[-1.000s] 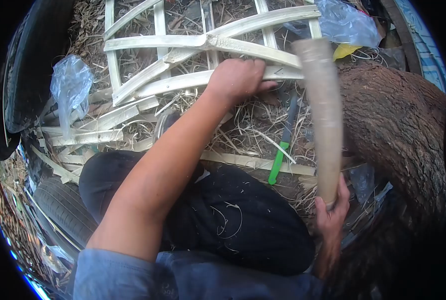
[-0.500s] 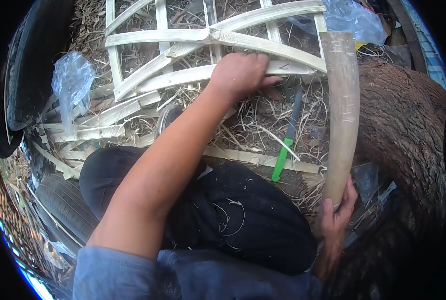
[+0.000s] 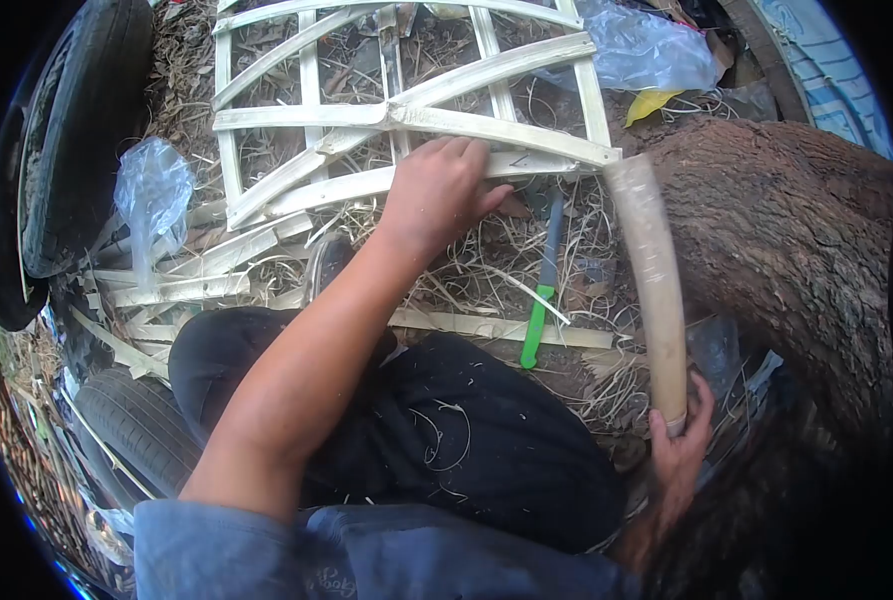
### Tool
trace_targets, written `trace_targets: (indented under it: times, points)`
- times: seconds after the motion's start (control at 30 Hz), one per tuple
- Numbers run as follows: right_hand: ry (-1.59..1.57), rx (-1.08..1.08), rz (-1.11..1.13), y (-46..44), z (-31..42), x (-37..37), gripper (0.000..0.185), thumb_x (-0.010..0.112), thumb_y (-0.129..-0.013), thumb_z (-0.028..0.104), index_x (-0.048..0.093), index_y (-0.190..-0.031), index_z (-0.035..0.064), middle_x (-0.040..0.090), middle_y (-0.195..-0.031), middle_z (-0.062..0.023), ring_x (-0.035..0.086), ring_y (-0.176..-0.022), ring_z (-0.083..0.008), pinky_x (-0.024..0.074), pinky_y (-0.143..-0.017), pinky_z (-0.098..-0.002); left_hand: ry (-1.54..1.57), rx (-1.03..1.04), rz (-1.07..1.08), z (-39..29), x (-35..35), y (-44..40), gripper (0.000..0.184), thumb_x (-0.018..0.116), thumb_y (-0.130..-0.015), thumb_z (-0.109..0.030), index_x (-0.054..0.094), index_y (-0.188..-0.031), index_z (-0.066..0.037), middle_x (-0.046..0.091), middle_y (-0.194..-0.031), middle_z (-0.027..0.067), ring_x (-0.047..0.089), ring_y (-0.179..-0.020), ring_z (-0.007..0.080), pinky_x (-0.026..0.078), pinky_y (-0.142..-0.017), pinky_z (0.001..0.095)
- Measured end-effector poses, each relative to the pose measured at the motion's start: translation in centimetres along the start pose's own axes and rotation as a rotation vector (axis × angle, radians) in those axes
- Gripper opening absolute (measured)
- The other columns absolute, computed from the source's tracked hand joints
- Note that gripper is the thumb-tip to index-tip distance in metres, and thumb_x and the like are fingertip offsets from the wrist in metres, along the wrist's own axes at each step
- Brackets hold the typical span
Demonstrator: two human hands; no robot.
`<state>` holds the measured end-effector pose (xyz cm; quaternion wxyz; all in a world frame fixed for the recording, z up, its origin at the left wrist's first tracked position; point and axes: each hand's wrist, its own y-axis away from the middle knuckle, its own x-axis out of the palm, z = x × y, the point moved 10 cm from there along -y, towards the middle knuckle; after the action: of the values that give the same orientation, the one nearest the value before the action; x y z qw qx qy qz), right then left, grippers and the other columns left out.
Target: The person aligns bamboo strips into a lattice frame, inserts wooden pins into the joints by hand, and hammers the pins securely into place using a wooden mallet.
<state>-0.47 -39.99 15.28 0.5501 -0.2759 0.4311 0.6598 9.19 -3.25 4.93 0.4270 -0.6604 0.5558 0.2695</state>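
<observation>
My left hand (image 3: 436,195) has its fingers curled over the lower curved strip of a lattice frame of pale split-bamboo strips (image 3: 341,117), with the thumb sticking out to the right. In my right hand (image 3: 681,450), at the lower right, is the near end of a thick, slightly curved bamboo stick (image 3: 651,280). The stick's far end is at the frame's right corner; whether it touches cannot be told. Between the frame and my leg lies a knife with a green handle (image 3: 536,330), its blade pointing away from me.
A large rough-barked log (image 3: 776,220) stands to the right. Shavings and loose strips (image 3: 506,325) litter the ground. Tyres (image 3: 86,140) are at the left, near a clear plastic bag (image 3: 154,200). Another plastic sheet (image 3: 636,45) and a yellow leaf (image 3: 651,103) lie beyond the log.
The bamboo stick's far end has dropped away from me, down to the frame's right corner. My left hand keeps its hold on the strip. The whole view has shifted slightly.
</observation>
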Motion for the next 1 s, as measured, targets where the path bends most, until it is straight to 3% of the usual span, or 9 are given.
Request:
trace_targets:
  times: [0.13,0.23,0.33,0.37,0.43,0.57,0.67,0.83,1.0]
  points:
    - [0.092,0.013,0.101,0.4,-1.1,-0.7,0.063,0.073,-0.076,0.016,0.045,-0.131,0.0068,0.067,-0.094,-0.0233,0.066,-0.086,-0.0401,0.0509,-0.078,-0.0436,-0.099,-0.152,0.185,1.7,1.9,-0.2,0.051,0.075,-0.076,-0.047,0.057,-0.093,-0.003,0.067,-0.084,0.0153,0.068,-0.080,0.0325,0.055,-0.072,0.0408]
    - [0.289,-0.007,0.220,0.8,-1.5,0.7,0.056,0.076,-0.075,0.020,0.049,-0.122,0.0069,0.067,-0.095,-0.0235,0.064,-0.088,-0.0437,0.0508,-0.075,-0.0475,-0.087,-0.137,0.173,1.4,2.6,-0.5,0.054,0.072,-0.078,-0.052,0.057,-0.090,-0.002,0.066,-0.082,0.0159,0.068,-0.077,0.0330,0.054,-0.070,0.0413]
    - [0.552,0.174,0.388,1.1,-2.9,3.3,0.041,0.074,-0.078,0.024,0.054,-0.110,0.0069,0.068,-0.091,-0.0203,0.064,-0.086,-0.0424,0.0506,-0.072,-0.0493,-0.078,-0.140,0.150,1.8,3.1,-0.5,0.056,0.070,-0.078,-0.056,0.058,-0.085,-0.002,0.066,-0.079,0.0165,0.068,-0.075,0.0326,0.055,-0.069,0.0411]
    - [0.548,0.174,0.375,0.4,-1.8,4.1,0.041,0.074,-0.078,0.024,0.054,-0.110,0.0069,0.068,-0.091,-0.0203,0.064,-0.086,-0.0424,0.0506,-0.072,-0.0493,-0.070,-0.138,0.136,2.0,3.1,-0.6,0.056,0.069,-0.078,-0.057,0.059,-0.083,-0.002,0.065,-0.078,0.0167,0.068,-0.075,0.0323,0.055,-0.069,0.0408]
    - [0.414,-0.165,0.210,-2.5,5.8,5.9,0.035,0.072,-0.081,0.025,0.056,-0.107,0.0061,0.067,-0.084,-0.0178,0.066,-0.081,-0.0393,0.0516,-0.070,-0.0469,-0.070,-0.131,0.127,2.1,2.8,-0.7,0.056,0.069,-0.078,-0.057,0.059,-0.080,-0.002,0.065,-0.076,0.0162,0.068,-0.074,0.0318,0.055,-0.067,0.0407]
    - [-0.056,-0.230,0.197,-10.3,14.5,11.6,0.033,0.067,-0.087,0.029,0.057,-0.105,0.0032,0.064,-0.075,-0.0139,0.066,-0.071,-0.0346,0.0510,-0.063,-0.0442,-0.120,-0.166,0.192,2.7,3.5,-0.6,0.057,0.067,-0.077,-0.062,0.061,-0.078,-0.005,0.068,-0.074,0.0141,0.069,-0.068,0.0270,0.055,-0.063,0.0369]
    - [-0.049,-0.238,0.055,-15.9,16.6,15.4,0.034,0.065,-0.089,0.033,0.059,-0.105,0.0031,0.065,-0.073,-0.0139,0.066,-0.069,-0.0338,0.0503,-0.063,-0.0443,-0.121,-0.128,0.187,2.9,3.9,-0.4,0.056,0.065,-0.078,-0.063,0.063,-0.076,-0.006,0.067,-0.064,0.0118,0.067,-0.058,0.0272,0.054,-0.057,0.0379]
    - [0.099,-0.203,-0.091,-17.2,18.5,17.2,0.030,0.062,-0.090,0.032,0.060,-0.098,0.0031,0.066,-0.073,-0.0144,0.067,-0.072,-0.0355,0.0510,-0.066,-0.0448,-0.116,-0.170,0.219,3.7,4.7,-0.2,0.056,0.064,-0.077,-0.064,0.065,-0.072,-0.008,0.066,-0.062,0.0118,0.067,-0.058,0.0270,0.054,-0.056,0.0388]
    - [0.113,-0.368,-0.212,-16.7,19.0,17.4,0.019,0.061,-0.090,0.020,0.062,-0.091,0.0012,0.067,-0.080,-0.0181,0.066,-0.073,-0.0369,0.0510,-0.066,-0.0452,-0.065,-0.156,0.128,3.5,4.2,-0.1,0.056,0.064,-0.075,-0.064,0.065,-0.073,-0.008,0.066,-0.062,0.0110,0.067,-0.057,0.0260,0.053,-0.056,0.0381]
